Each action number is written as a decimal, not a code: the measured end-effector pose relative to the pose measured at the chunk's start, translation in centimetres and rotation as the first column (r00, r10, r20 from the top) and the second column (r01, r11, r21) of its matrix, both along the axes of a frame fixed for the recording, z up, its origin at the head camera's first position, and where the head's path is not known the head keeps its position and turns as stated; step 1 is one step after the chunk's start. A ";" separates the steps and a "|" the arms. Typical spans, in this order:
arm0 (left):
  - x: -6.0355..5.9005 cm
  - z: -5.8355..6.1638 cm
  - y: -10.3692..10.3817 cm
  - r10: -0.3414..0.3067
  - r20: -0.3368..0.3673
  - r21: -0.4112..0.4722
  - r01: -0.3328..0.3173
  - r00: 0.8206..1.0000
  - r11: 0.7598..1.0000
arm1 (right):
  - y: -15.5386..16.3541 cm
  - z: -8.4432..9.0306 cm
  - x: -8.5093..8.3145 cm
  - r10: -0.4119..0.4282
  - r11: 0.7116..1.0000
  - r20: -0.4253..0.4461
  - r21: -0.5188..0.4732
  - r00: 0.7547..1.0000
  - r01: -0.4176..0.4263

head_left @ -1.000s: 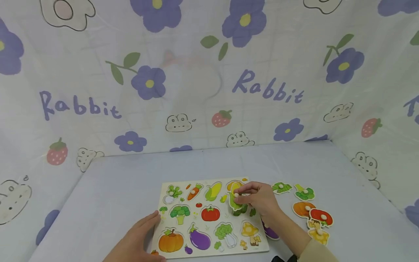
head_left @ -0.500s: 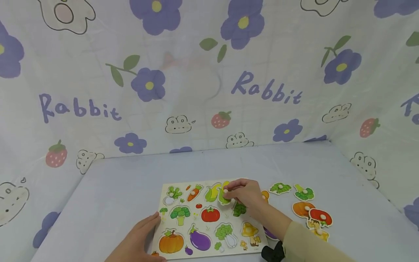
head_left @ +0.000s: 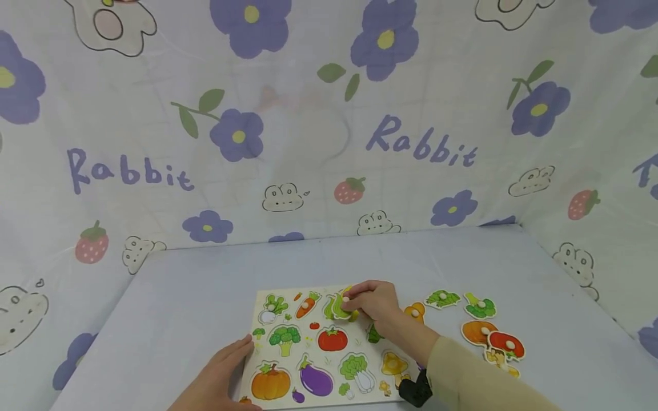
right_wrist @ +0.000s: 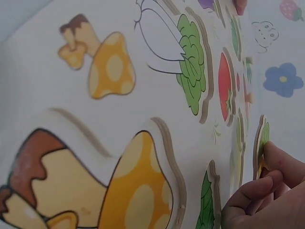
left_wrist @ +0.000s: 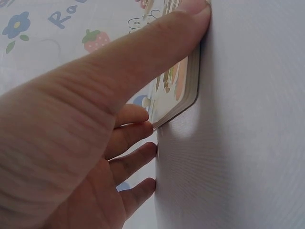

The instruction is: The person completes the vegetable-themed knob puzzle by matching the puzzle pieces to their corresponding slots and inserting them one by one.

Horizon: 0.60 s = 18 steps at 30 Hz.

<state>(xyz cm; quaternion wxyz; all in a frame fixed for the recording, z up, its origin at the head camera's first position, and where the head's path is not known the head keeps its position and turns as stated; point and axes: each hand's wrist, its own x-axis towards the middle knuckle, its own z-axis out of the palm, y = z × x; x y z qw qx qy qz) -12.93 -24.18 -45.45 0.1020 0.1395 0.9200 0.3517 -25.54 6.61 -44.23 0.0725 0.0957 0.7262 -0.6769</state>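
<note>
My right hand [head_left: 380, 308] pinches the small knob of a corn puzzle piece [head_left: 339, 311] between thumb and fingertips. The piece lies over the corn-shaped recess in the top row of a white vegetable puzzle board [head_left: 334, 359], slightly off its outline; in the right wrist view the corn piece [right_wrist: 259, 138] stands proud of the surface. My left hand [head_left: 218, 371] rests against the board's left side with fairly straight fingers, its thumb [left_wrist: 143, 52] along the near edge. A carrot piece [head_left: 307, 306] and a radish-like piece [head_left: 272, 308] sit in their recesses.
Right of the board lie loose knobbed pieces: a leafy green one [head_left: 442, 298], broccoli [head_left: 482, 308], pumpkin [head_left: 475, 332], and a tomato [head_left: 509, 346] overlapping a mushroom [head_left: 494, 357]. An orange piece [head_left: 415, 311] shows behind my right forearm. A patterned curtain [head_left: 308, 142] hangs behind the table.
My right hand has carried the corn piece leftward across the board's top row, from the top right recess to the corn recess. The left hand has stayed at the board's edge.
</note>
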 end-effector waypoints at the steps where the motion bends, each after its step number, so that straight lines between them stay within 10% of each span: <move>1: 0.0 0.0 0.0 0.001 -0.002 -0.002 -0.001 1.000 1.000 | -0.1 -0.1 -0.1 -0.003 1.000 -0.001 0.005 1.000 0.003; 18: -0.3 -0.2 -0.3 -0.040 -0.051 -0.007 0.040 0.998 0.999 | -1.6 -1.0 -0.8 -0.002 0.997 0.031 0.083 1.000 0.000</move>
